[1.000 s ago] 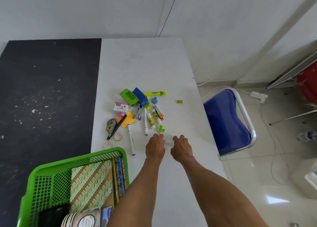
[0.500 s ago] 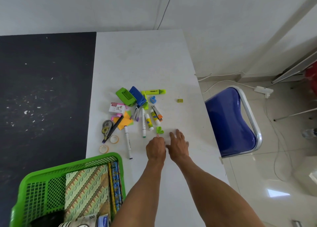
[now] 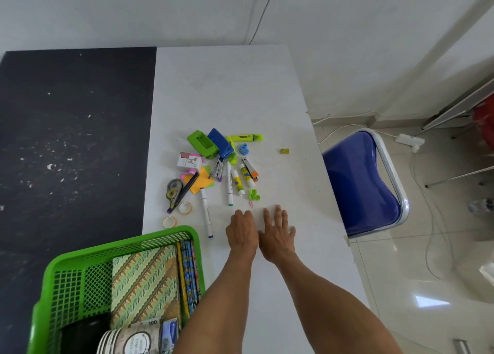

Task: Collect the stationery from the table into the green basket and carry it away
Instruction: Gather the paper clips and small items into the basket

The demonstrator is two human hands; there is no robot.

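With both hands flat, left hand (image 3: 242,230) fingers together and right hand (image 3: 278,233) fingers spread, sweep the mid-table stationery pile (image 3: 222,166) toward the green basket (image 3: 80,273) at the near edge.

We see both bare forearms reach forward, side by side. The left hand (image 3: 242,232) is palm down, fingers curled; the right hand (image 3: 277,232) lies flat, fingers spread.

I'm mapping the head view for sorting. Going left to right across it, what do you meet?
Green basket → correction tape → left hand → right hand → blue chair
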